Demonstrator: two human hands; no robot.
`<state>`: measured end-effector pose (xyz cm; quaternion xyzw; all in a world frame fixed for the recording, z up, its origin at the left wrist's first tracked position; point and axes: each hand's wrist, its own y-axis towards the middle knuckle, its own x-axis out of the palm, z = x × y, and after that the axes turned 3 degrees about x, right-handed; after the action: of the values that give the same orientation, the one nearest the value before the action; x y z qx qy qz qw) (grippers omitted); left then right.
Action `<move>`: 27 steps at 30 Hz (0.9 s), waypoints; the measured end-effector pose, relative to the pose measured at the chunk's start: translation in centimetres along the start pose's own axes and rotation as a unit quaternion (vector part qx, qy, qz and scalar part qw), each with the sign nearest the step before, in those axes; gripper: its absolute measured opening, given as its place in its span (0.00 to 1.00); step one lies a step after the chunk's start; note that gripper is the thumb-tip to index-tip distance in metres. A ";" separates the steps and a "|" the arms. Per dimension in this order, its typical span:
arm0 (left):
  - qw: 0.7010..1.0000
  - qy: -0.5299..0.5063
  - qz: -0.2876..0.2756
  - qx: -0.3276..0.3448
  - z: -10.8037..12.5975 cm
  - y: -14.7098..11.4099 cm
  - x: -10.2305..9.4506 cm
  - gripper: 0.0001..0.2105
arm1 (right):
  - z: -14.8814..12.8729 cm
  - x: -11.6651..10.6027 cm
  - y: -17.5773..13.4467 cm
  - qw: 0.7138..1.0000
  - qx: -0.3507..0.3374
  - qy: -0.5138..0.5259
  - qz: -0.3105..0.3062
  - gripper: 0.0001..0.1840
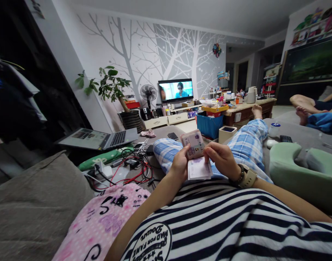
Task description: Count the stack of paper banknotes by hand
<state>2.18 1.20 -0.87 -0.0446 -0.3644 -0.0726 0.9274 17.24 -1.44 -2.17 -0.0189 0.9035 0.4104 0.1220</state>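
Observation:
My left hand [180, 161] is closed around a stack of banknotes [193, 144], its thumb lying on the near edge. The top note shows a printed 5. A paler part of the notes [199, 169] is bent down toward my lap. From the right, my right hand [221, 159] pinches the edge of the notes between thumb and bent fingers. How many notes it grips is hidden. A watch and a beaded bracelet are on that wrist. Both hands are above my lap, over blue checked trousers [247, 139].
An open laptop [100, 139] stands on the left, near tangled cables [138, 165] and a phone [172, 136]. A green neck pillow [288, 170], a remote [286, 139] and a lidded jar [274, 130] lie to the right. Another person's legs [304, 105] show at the far right.

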 end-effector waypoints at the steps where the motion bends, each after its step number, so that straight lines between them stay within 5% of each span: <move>1: 1.000 0.000 0.003 0.000 0.0 0.0 0.0 0.17 | 0.1 0.0 0.1 1.000 0.012 -0.011 0.021 0.22; 8: 0.999 0.039 -0.013 0.026 -0.1 0.3 -1.1 0.13 | 1.5 -0.1 1.1 0.990 0.092 -0.016 0.104 0.22; 27: 0.997 0.033 -0.020 0.061 -0.3 0.4 -1.0 0.14 | 1.5 0.3 2.0 0.988 0.106 -0.051 0.099 0.22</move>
<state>1.77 1.65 -1.80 0.0212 -0.3377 -0.0700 0.9384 16.95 1.03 -1.73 0.1042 0.9319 0.3229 0.1282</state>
